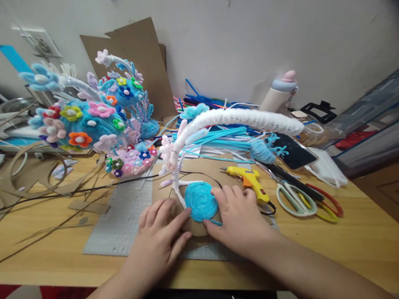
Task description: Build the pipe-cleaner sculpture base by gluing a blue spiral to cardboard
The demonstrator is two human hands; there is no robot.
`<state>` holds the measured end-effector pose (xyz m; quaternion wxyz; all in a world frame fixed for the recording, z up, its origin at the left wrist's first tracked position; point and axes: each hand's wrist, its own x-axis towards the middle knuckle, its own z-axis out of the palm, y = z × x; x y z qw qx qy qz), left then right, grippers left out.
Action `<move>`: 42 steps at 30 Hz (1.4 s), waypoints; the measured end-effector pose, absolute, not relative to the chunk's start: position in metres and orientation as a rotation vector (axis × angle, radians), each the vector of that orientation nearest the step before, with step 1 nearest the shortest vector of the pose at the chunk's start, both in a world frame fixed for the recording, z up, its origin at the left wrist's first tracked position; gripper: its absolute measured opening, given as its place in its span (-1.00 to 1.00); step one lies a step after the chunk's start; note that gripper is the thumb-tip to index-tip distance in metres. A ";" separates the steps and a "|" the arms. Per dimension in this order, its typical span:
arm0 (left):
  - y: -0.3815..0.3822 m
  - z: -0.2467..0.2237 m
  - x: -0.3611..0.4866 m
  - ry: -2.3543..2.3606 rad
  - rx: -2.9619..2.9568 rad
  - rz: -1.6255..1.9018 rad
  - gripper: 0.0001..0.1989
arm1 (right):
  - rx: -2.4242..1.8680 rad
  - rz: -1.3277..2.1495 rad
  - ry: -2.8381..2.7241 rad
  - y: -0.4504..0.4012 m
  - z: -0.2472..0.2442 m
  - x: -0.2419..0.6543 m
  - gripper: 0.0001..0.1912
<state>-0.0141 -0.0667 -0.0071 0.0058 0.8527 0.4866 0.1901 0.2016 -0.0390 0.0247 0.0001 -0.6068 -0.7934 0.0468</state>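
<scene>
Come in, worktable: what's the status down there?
Left hand: fingertips at blue coil's edge. Right hand: on the coil's other side. White wrapped stem arches above; yellow glue gun lies close by the right hand.

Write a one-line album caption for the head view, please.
Two hands steady a blue coil on cardboard beneath a white fuzzy arch, a yellow glue gun nearby.

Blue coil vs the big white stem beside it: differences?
The blue coil lies flat; the white stem arches upward.
The blue coil is a plain spiral; the white stem carries flowers.
The blue coil is round; the white stem is long and curved.
Shared: both look fuzzy.
</scene>
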 end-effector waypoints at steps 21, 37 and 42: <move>-0.069 -0.008 -0.011 1.562 2.673 0.582 -0.67 | -1.926 0.092 -2.512 -0.038 0.025 0.200 -0.38; -0.077 -0.009 -0.011 1.287 2.937 0.661 -0.53 | -1.924 0.110 -2.514 -0.039 0.026 0.201 -0.38; -0.078 -0.013 -0.006 1.344 2.782 0.911 -0.69 | -1.908 0.055 -2.488 -0.041 0.023 0.201 -0.42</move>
